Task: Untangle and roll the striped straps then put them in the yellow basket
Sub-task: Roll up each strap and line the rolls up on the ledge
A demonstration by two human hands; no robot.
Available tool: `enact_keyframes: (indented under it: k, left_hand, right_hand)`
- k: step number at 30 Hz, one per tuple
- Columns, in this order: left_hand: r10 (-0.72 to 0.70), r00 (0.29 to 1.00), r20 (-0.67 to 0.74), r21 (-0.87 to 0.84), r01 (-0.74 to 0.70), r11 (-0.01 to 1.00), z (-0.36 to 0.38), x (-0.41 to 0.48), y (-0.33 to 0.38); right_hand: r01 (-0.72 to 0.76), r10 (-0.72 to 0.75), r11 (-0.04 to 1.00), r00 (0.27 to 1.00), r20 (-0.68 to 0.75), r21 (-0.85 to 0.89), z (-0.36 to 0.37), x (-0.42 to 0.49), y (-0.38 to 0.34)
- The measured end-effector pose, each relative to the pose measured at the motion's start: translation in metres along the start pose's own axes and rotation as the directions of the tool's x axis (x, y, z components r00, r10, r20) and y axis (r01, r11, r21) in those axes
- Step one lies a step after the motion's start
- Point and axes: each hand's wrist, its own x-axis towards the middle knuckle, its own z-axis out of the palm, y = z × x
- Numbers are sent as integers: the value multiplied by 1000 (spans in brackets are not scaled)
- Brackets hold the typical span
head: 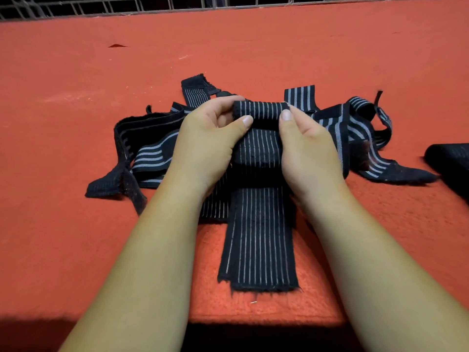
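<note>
Black strap [258, 240] with thin pale stripes, far end rolled, both hands [261, 118] pinching the roll

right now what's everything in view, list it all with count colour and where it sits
strap being rolled: one, black with thin pale stripes, centre, rolled end up in both hands, flat tail running back toward the person
tangled straps: several, exact count unclear, black with grey stripes, heaped behind and to both sides of the hands
dark roll: one, black, right edge, cut off by the frame
red covering: one, red, under everything
wire grid: one, pale bars, along the far edge
left hand: one, grips the roll's left end
right hand: one, grips the roll's right end
</note>
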Motion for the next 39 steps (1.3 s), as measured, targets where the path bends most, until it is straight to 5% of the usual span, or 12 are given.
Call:
enact_keyframes:
  k: [7, 15, 19, 25, 28, 33, 39]
  left_hand:
    - [-67, 997, -49, -248, 52, 967, 2, 4, 1]
    - [-139, 981, -132, -405, 75, 911, 1, 6, 5]
    - [-147, 974, -173, -388, 70, 919, -1, 6, 3]
    - [-134, 974, -183, -334, 67, 940, 1, 6, 1]
    - [-124, 970, -208, -290, 60, 955, -1, 6, 2]
    - [-157, 956, -250, -312, 74, 947, -6, 8, 2]
    - [-165, 942, -293, -320, 66, 945, -8, 9, 2]
  right_hand:
    - [2, 19, 994, 982, 189, -109, 5, -1, 1]
    - [-159, 176, 982, 963, 203, -97, 5, -6, -1]
    - [-296, 285, 955, 894, 345, -21, 2, -11, -7]
    - [-456, 448, 887, 812, 374, -75, -2, -8, -5]
    - [-450, 458, 884, 782, 422, -126, -2, -7, -5]
    - [-524, 471, 851, 786, 400, 26, 1, -7, -8]
    - [-438, 379, 899, 785, 490, 7, -4, -11, -9]
